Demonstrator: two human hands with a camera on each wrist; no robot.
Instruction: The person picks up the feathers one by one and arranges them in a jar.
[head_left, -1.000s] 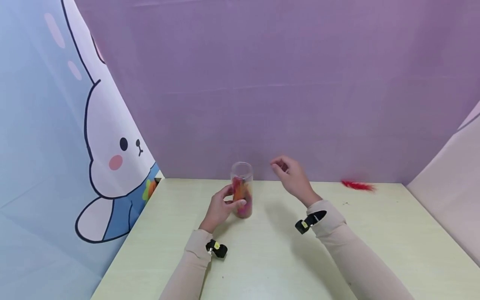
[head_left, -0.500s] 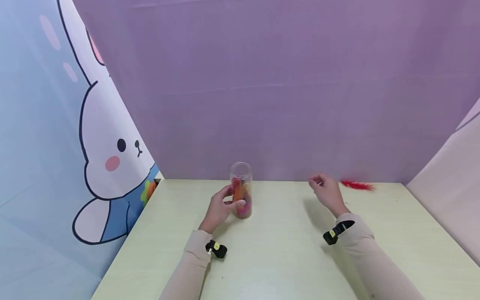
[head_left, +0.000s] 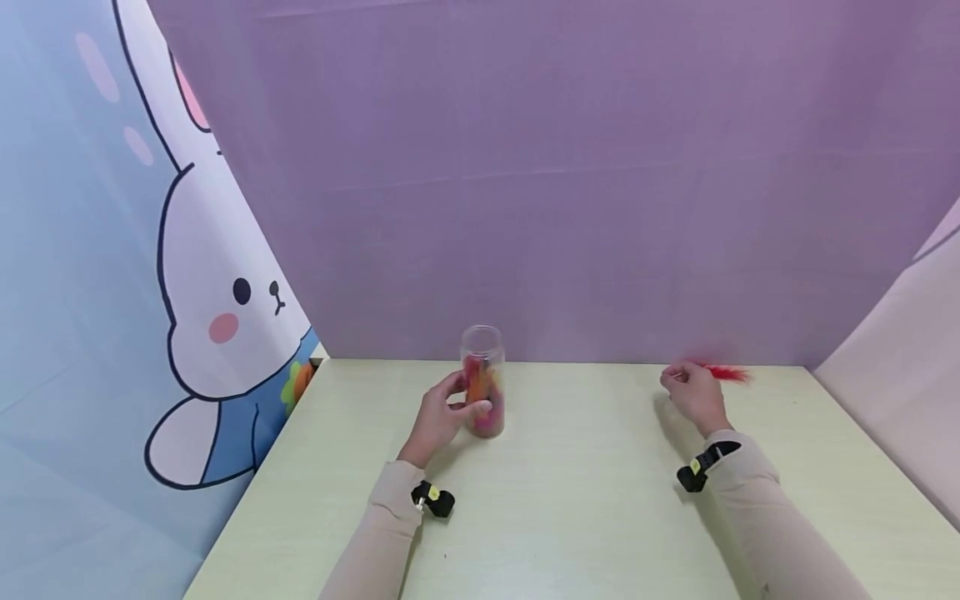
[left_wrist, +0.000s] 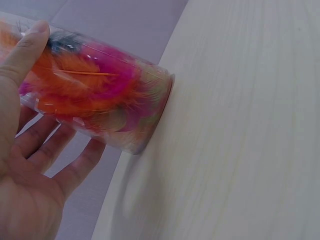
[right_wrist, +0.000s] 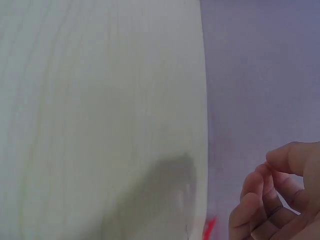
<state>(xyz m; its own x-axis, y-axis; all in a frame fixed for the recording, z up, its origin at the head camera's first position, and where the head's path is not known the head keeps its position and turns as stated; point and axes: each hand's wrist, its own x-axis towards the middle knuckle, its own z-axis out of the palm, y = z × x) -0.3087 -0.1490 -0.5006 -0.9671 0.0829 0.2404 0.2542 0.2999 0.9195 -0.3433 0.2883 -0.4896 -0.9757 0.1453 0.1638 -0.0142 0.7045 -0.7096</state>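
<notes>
My left hand holds a clear plastic jar upright on the table, thumb on the near side. Inside the jar are orange feathers, magenta feathers and some dark ones, as the left wrist view shows. No lid is on its top. Over the back right of the table is my right hand, its fingers curled and the thumb meeting the index fingertip with nothing visible between them. Just behind that hand lies a red feather, partly hidden by it; only its tip shows in the right wrist view.
The pale wooden table runs back to a purple cloth wall. A blue panel with a printed rabbit stands along the left, and a pale panel along the right. Each wrist wears a black strap.
My right hand has moved right, from beside the jar to the red feather, and lowered towards the table. The left hand and the jar have stayed in place.
</notes>
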